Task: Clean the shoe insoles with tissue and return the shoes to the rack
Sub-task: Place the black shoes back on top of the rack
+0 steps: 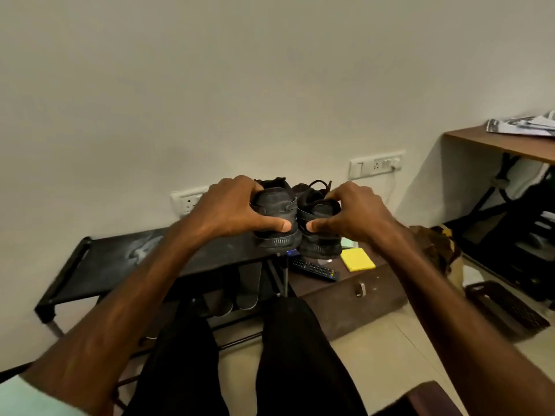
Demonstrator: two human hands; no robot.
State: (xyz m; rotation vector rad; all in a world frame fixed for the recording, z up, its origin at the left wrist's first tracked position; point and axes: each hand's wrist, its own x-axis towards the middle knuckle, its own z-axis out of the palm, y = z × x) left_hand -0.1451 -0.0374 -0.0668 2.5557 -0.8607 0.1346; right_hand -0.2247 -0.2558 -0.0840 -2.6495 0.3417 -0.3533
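Two black shoes are held side by side, heels toward me, over the right end of the black shoe rack (99, 265). My left hand (231, 207) grips the left shoe (277, 205) at its heel, thumb across the back. My right hand (348, 214) grips the right shoe (318, 232) the same way. Two insoles (247, 288) stand on the rack's lower shelf. No tissue is visible.
A brown low chest (354, 298) stands right of the rack, carrying a remote (315, 268) and a yellow pad (357, 259). A dark basket (507, 307) sits on the floor at right. A wooden desk (510, 145) is at far right. My legs are below.
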